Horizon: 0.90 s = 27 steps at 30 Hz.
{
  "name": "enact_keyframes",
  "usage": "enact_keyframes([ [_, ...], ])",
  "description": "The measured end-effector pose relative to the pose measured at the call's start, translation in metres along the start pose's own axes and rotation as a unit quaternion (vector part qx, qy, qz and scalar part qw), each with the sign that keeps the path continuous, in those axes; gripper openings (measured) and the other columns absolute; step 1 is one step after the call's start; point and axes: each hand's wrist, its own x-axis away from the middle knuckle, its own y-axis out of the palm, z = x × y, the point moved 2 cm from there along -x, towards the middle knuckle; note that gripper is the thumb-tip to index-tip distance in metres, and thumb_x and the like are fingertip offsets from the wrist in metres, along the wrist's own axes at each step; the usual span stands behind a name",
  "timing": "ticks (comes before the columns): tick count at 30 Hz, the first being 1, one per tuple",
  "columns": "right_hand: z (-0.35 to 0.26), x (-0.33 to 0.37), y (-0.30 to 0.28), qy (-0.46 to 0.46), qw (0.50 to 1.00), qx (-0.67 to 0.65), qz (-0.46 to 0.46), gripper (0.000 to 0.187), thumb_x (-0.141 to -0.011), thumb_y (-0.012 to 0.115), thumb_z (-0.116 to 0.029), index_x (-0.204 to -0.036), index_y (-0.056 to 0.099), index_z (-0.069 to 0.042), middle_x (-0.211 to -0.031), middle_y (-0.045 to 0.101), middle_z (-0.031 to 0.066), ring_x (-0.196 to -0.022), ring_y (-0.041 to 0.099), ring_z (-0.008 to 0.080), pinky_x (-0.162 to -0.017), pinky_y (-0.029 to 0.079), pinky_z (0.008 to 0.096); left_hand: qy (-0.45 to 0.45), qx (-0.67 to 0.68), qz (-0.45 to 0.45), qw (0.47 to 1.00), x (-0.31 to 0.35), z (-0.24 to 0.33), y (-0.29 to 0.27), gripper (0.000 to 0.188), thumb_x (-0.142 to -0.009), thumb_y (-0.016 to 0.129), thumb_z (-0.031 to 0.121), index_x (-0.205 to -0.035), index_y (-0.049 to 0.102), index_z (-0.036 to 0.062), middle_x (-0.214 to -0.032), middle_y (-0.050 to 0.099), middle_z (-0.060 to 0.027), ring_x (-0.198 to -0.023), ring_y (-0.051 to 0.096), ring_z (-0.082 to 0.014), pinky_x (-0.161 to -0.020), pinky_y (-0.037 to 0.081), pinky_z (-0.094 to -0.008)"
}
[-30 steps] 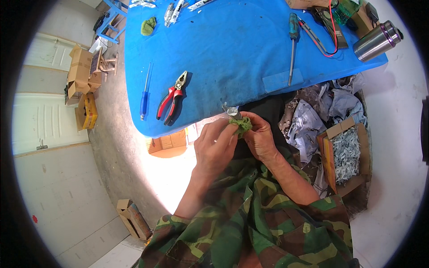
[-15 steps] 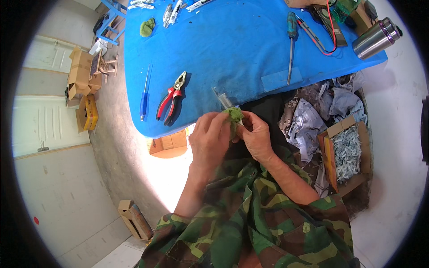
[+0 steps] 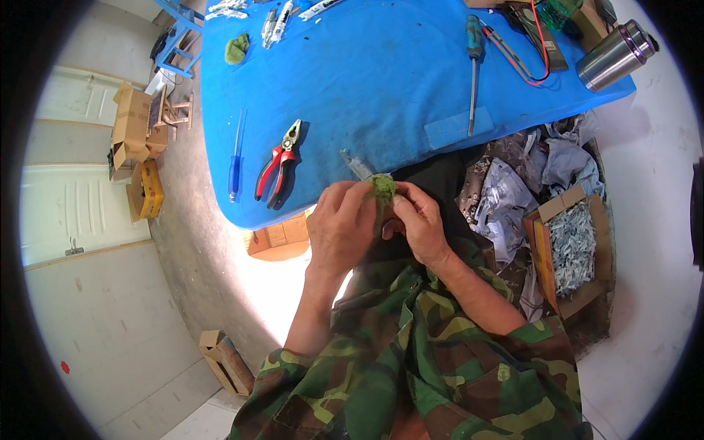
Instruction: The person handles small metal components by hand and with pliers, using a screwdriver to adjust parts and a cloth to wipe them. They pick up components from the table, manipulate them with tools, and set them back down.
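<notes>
Over the near edge of the table, my left hand [image 3: 339, 227] and my right hand [image 3: 419, 224] are together, both closed on a crumpled green scouring pad [image 3: 382, 185]. The pad is pressed around a clear, tube-like piece [image 3: 357, 165], whose far end pokes out up and to the left above the blue cloth. The near end is hidden by my fingers. Left of my hands lie red-and-black pliers [image 3: 277, 172], jaws pointing away, and a thin screwdriver with a blue handle [image 3: 235, 180].
A blue cloth [image 3: 352, 81] covers the table. A screwdriver with a teal handle [image 3: 474, 42], a steel flask [image 3: 611, 62] and a second green pad [image 3: 237, 49] lie farther off. Silvery-white pieces [image 3: 279, 26] are at the far left. Below right, a carton [image 3: 543, 253] holds shredded strips.
The tube now leans more to the left. My fingers have shifted slightly on the pad, and my right fingers are curled more beneath it.
</notes>
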Motion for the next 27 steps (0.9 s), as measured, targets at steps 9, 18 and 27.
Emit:
enact_keyframes([
  [9, -0.008, -0.007, -0.006, 0.117, 0.99, -0.055, -0.063, 0.034, -0.105, 0.063, -0.019, -0.129, 0.063, 0.004, -0.101, 0.066, 0.0045, -0.073, 0.06, 0.0092, -0.062, 0.051, 0.025, -0.005, -0.04, 0.019, 0.999, -0.019, -0.015, -0.007, 0.021, -0.086, 0.074, 0.0, -0.106, 0.072, 0.0044, -0.097, 0.071, -0.012, -0.085, 0.071, -0.0306, -0.073, 0.057, -0.038],
  [18, -0.009, -0.007, -0.005, 0.135, 0.982, -0.122, -0.059, 0.028, -0.105, 0.064, -0.016, -0.128, 0.065, -0.001, -0.095, 0.064, 0.0008, -0.072, 0.057, 0.0075, -0.06, 0.045, 0.0242, -0.017, 0.032, -0.026, 0.999, -0.007, 0.01, -0.017, 0.018, -0.087, 0.072, -0.002, -0.105, 0.072, 0.0026, -0.099, 0.071, -0.0125, -0.084, 0.072, -0.029, -0.067, 0.058, -0.0347],
  [27, -0.006, -0.009, -0.006, 0.141, 0.983, -0.102, -0.057, 0.026, -0.102, 0.068, -0.015, -0.124, 0.064, -0.002, -0.094, 0.062, -0.0007, -0.071, 0.054, 0.0067, -0.058, 0.045, 0.0241, 0.018, -0.038, 0.039, 0.998, -0.019, -0.012, 0.003, 0.014, -0.085, 0.072, 0.003, -0.098, 0.07, 0.0085, -0.086, 0.065, -0.0093, -0.079, 0.067, -0.0302, -0.066, 0.053, -0.0415],
])
